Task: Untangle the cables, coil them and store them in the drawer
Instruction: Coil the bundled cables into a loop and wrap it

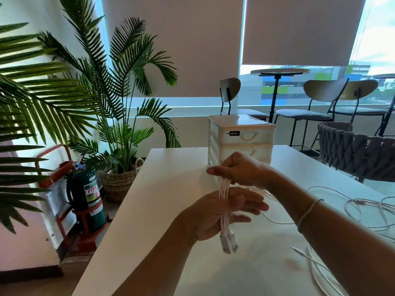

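A white cable [224, 221] is folded into a bundle of several strands and held upright above the white table [162, 189]. My left hand [215, 214] holds the bundle's middle, thumb over the strands, while two USB plugs [229, 244] hang below it. My right hand [239, 169] grips the bundle's top loops just above. Behind my hands stands a white plastic drawer unit [241, 135], its drawers closed. More white cables [363, 210] lie loose and tangled on the table at the right.
A loose cable end with a thin plug [299, 252] lies on the table near my right forearm. A grey woven chair [359, 152] stands at the table's right side. Palm plants [119, 92] and a fire extinguisher [87, 195] stand left of the table.
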`<state>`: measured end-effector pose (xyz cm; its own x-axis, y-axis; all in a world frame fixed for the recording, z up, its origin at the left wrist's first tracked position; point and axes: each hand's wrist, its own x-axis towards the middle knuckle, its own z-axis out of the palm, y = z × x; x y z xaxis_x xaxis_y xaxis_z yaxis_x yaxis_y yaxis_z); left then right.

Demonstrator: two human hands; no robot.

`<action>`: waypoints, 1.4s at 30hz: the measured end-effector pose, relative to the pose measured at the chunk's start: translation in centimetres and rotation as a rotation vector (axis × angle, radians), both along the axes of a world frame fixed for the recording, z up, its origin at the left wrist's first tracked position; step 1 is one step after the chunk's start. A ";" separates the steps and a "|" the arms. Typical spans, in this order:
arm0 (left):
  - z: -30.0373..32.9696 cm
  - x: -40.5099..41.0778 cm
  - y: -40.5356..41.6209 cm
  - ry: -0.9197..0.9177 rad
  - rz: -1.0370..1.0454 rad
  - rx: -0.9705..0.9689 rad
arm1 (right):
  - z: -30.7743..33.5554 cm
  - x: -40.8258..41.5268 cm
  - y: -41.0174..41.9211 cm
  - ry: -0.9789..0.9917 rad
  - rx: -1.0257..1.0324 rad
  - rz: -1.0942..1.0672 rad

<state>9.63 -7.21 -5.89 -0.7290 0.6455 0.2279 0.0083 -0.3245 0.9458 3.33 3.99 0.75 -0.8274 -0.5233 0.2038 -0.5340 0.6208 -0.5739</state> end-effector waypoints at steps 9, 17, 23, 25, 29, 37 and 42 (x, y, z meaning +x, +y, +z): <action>-0.2 -0.4 -0.3 -0.070 -0.026 0.155 | -3.4 -0.1 0.1 -0.374 -0.368 0.094; 1.3 -1.3 -2.7 -0.084 0.059 0.318 | -6.0 0.5 1.9 -0.593 -0.534 0.212; 1.0 -1.8 -3.1 -0.161 0.196 0.469 | -7.2 2.0 1.9 -0.619 -0.508 0.363; 1.0 -1.9 -3.3 -0.175 0.231 0.468 | -7.4 2.0 2.2 -0.640 -0.460 0.357; 0.9 -2.1 -3.2 -0.175 0.275 0.475 | -7.9 1.7 2.7 -0.689 -0.452 0.337; 0.6 -2.2 -2.4 -0.124 0.393 0.455 | -8.2 1.5 2.6 -0.928 -0.566 0.432; 0.5 -2.0 -1.9 -0.071 0.616 0.219 | -7.8 1.3 0.9 -1.044 -0.466 0.089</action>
<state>7.63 -9.08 -5.44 -0.9684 0.0498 0.2443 0.1939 -0.4654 0.8636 4.60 4.94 -7.08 -0.6705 -0.6421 -0.3715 0.3067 0.2160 -0.9270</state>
